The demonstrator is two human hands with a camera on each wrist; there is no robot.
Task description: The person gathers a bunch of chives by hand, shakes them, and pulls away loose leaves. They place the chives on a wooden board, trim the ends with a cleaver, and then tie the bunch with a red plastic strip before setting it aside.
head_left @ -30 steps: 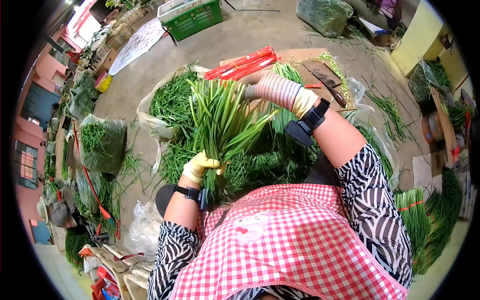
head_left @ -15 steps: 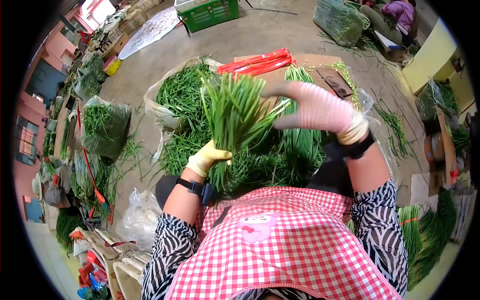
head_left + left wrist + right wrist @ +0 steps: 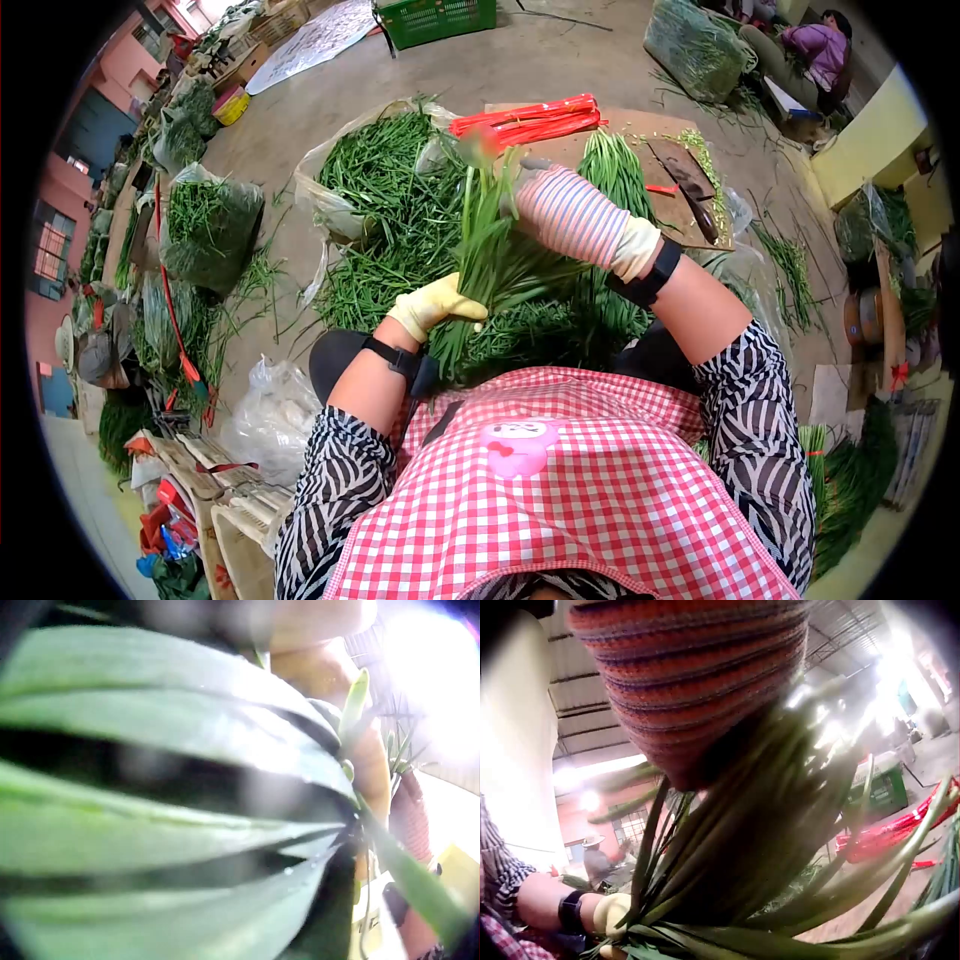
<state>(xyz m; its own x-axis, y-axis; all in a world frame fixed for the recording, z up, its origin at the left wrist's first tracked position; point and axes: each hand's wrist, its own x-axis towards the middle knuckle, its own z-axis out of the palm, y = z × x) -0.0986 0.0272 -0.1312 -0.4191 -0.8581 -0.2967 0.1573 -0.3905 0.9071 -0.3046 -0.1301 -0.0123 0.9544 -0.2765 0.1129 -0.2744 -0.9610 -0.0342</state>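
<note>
My left hand (image 3: 438, 303), in a yellow glove, grips a bunch of green chives (image 3: 480, 235) low down, thumb across the front, above my lap. My right hand (image 3: 585, 215), in a striped glove, is at the upper right side of the same bunch with its fingers curled in among the stalks; they are partly hidden. The upper tips are blurred. Broad leaves (image 3: 172, 735) fill most of the left wrist view. In the right wrist view the striped knit glove (image 3: 697, 682) is right over the stalks, and the yellow glove (image 3: 613, 913) holds them below.
A heap of loose chives (image 3: 385, 180) lies in a clear bag ahead of me. Red ties (image 3: 525, 120), a tidy bunch (image 3: 615, 170) and a dark-handled knife (image 3: 700, 205) lie on a board (image 3: 665, 130). A green crate (image 3: 440, 22) stands beyond; another person (image 3: 815, 50) sits far right.
My right hand first left the tops and spread open to the right, then came back in against the upper stalks. The bunch has narrowed and bent. My left hand keeps its grip.
</note>
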